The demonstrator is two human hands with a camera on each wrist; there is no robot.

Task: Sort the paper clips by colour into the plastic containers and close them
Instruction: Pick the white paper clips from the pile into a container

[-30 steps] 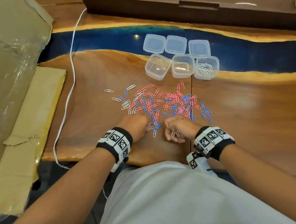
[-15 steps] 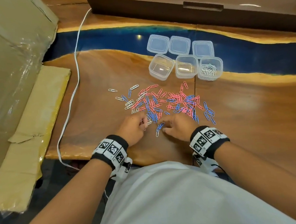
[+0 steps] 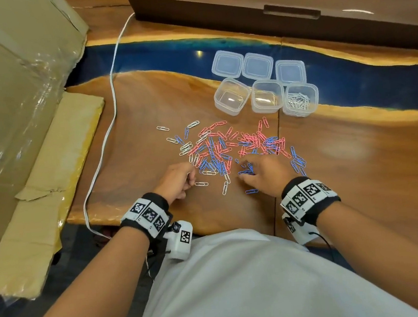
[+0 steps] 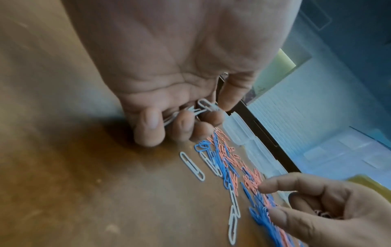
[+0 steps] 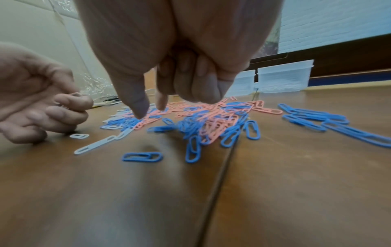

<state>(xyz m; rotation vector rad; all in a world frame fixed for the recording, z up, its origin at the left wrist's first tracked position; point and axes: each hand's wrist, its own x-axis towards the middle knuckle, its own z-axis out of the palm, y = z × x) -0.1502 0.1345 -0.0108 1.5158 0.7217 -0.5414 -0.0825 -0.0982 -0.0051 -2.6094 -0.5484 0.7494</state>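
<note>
A mixed pile of pink, blue and white paper clips (image 3: 232,148) lies on the wooden table (image 3: 357,169). Behind it stand three clear open containers: the left (image 3: 231,96) and middle (image 3: 266,96) look empty, the right one (image 3: 299,99) holds white clips. Three lids (image 3: 257,65) lie behind them. My left hand (image 3: 189,179) sits at the pile's near left edge and grips a bunch of white clips (image 4: 198,108) in curled fingers. My right hand (image 3: 244,170) reaches thumb and forefinger down onto blue clips (image 5: 190,127); its other fingers curl round what look like pink clips (image 4: 321,213).
A white cable (image 3: 111,111) runs down the table's left side. A large cardboard box (image 3: 6,101) stands to the left. A dark wooden unit (image 3: 266,17) borders the back. Loose white clips (image 3: 201,184) and a blue one (image 3: 252,191) lie near the front edge.
Both hands have moved forward from the front edge into the pile. The white clips seen under my right hand a second ago no longer show there.
</note>
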